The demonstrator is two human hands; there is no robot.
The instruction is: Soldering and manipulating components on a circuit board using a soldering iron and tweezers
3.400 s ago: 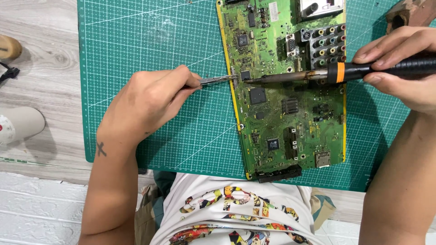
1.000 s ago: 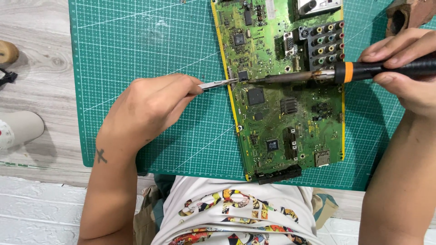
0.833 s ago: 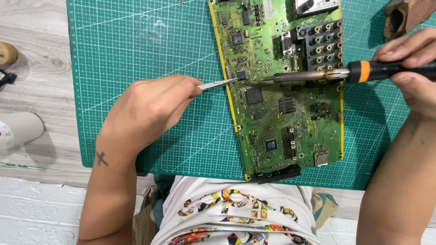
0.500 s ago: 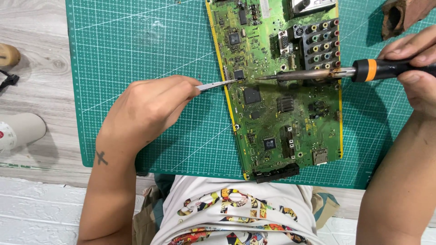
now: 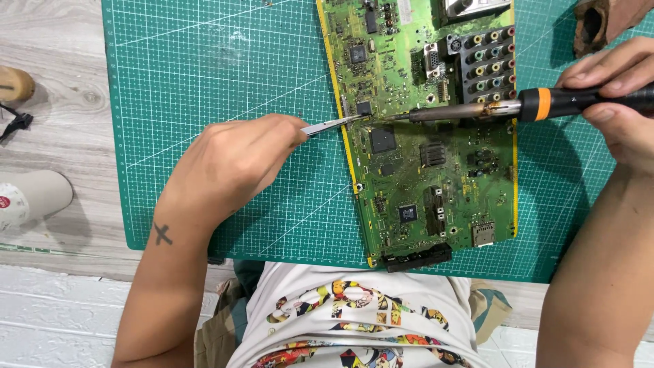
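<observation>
I see a green circuit board (image 5: 429, 129) edged yellow on a green white-gridded cutting mat (image 5: 225, 82); the soldering iron (image 5: 518, 107) is black with an orange band.

A green circuit board (image 5: 426, 129) is lying flat on the cutting mat. Slim metal tweezers (image 5: 330, 125) are being pointed at its left edge, while a soldering iron (image 5: 518, 107), black-handled with an orange collar, is being held level across it, tip near the tweezers.

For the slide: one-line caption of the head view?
Left hand holds tweezers, right hand a soldering iron, at a circuit board.
</observation>
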